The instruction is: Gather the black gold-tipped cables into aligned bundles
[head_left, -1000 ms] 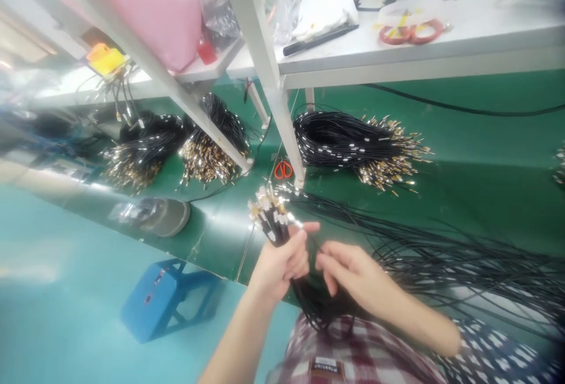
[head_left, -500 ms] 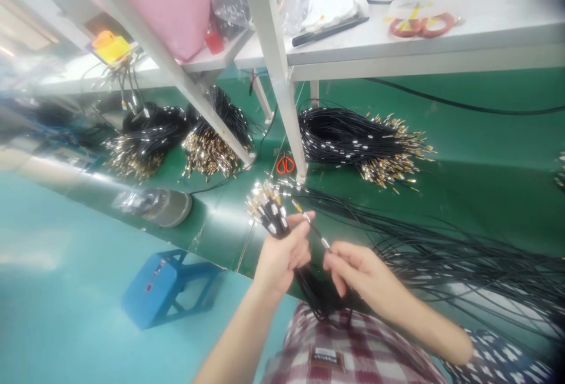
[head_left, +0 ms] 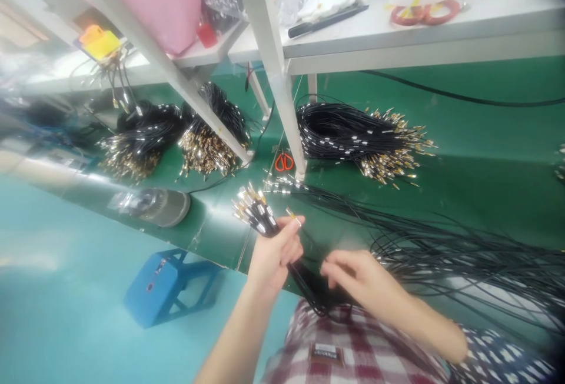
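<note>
A bundle of black cables (head_left: 263,217) with gold and silver connector ends is wrapped in the fingers of my left hand (head_left: 274,250). Its ends fan out above the fist, and the cables hang down toward my lap. Between my left thumb and forefinger sits one separate cable end (head_left: 293,216) with a gold tip. My right hand (head_left: 353,275) is to the right of the bundle, thumb and forefinger pinched together near that cable. What lies in the pinch is too small and blurred to name. Loose black cables (head_left: 441,249) spread out behind my right hand.
Coiled cable bundles lie on the green surface (head_left: 485,190), one at the centre right (head_left: 353,137) and others to the left. Orange-handled scissors (head_left: 283,162) rest beside a white table leg (head_left: 282,90). A blue stool (head_left: 154,284) stands at lower left. White shelves run above.
My left hand has moved slightly left with the bundle. The single cable end has slid down into its thumb and forefinger, and my right hand is now farther from that end.
</note>
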A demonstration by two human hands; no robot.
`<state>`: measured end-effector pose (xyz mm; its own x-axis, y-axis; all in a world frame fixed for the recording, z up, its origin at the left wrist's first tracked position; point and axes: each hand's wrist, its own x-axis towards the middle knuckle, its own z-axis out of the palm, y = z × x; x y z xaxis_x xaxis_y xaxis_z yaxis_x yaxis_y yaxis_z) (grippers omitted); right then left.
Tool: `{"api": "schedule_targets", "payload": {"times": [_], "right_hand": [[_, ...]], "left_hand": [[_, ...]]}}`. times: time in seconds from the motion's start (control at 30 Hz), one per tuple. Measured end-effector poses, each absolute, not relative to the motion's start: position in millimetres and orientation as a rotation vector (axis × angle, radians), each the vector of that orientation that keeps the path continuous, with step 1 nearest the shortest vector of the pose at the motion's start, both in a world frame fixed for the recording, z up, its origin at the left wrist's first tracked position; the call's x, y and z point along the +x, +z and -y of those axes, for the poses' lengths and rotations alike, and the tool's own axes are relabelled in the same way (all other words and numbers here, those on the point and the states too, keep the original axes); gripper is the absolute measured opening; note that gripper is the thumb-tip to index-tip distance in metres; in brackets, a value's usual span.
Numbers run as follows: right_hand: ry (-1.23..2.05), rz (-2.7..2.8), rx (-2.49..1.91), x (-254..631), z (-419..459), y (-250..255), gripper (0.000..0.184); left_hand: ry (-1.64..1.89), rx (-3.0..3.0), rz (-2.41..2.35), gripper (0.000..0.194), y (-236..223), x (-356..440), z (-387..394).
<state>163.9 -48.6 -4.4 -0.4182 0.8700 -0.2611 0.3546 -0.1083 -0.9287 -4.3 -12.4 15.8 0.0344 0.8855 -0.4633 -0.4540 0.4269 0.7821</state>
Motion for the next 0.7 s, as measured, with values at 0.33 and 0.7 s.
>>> {"api": "schedule_targets", "payload": {"times": [0.33,0.7], "right_hand": [[1.407,1.631,-1.384,159.8,43.4,-8.6,0.038],[1.403,1.782,-1.411,146.4,24.4,-10.8,0.034]], "left_hand": [[1.024,0.554,-1.065,0.033,13.0,-2.8,10.9],[0.927,0.519,-1.089,0.034,1.7,-15.3,-2.0]]}}
